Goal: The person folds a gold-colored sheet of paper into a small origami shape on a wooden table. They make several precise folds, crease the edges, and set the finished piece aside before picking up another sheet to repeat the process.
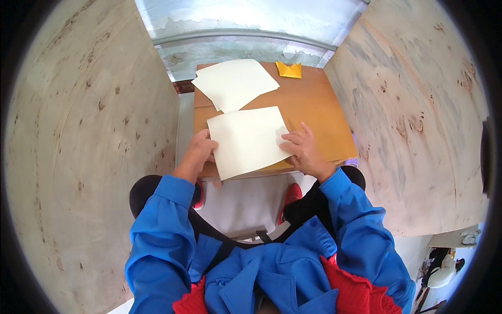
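A cream sheet of paper (248,143) lies tilted before me, its near edge reaching past the front of a small brown table (313,110). My left hand (200,152) grips its left edge, thumb on top and the other fingers partly hidden beneath. At the right edge, my right hand (301,150) has its thumb and fingertips on the sheet, with one finger raised; whether it pinches the paper is hard to tell. Beyond it, several overlapping cream sheets (237,84) rest at the table's far left. A folded yellow paper piece (289,70) sits near the far edge.
Tall wooden panels stand close on the left (102,129) and right (408,117). A pale wall (251,19) with a grey pipe (243,33) rises behind the table. Something purple (351,161) shows beside the table's right corner. Another person (443,271) is at the lower right.
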`<state>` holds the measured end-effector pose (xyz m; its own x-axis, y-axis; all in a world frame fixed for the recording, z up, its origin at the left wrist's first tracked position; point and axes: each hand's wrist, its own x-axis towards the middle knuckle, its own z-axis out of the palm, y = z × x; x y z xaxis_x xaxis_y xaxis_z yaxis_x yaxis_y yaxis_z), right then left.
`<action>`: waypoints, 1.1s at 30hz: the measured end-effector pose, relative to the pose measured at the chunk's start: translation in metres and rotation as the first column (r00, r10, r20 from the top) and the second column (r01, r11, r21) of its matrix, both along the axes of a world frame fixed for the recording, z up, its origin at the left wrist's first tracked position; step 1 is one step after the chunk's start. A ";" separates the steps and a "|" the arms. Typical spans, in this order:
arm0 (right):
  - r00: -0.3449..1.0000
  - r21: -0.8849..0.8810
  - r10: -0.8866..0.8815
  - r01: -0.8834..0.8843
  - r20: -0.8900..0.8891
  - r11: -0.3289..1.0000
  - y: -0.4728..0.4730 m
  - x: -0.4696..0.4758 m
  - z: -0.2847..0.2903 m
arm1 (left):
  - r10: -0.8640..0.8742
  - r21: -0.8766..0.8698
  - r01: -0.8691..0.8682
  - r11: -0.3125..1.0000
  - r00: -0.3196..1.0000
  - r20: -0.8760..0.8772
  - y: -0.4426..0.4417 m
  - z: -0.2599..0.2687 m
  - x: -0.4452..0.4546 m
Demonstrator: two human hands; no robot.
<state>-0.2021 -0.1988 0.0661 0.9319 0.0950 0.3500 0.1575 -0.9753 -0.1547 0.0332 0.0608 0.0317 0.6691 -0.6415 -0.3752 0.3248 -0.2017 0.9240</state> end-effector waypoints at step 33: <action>0.904 0.376 -0.427 0.400 -0.012 0.836 -0.059 0.074 -0.055 | -0.387 0.501 -0.074 0.862 0.543 0.745 0.009 -0.001 0.016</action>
<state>-0.1282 -0.2578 0.0114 0.8279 -0.4391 0.3489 -0.2243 -0.8294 -0.5116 0.0490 0.0694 0.0311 0.7243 -0.6893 0.0125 -0.5819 -0.6016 0.5472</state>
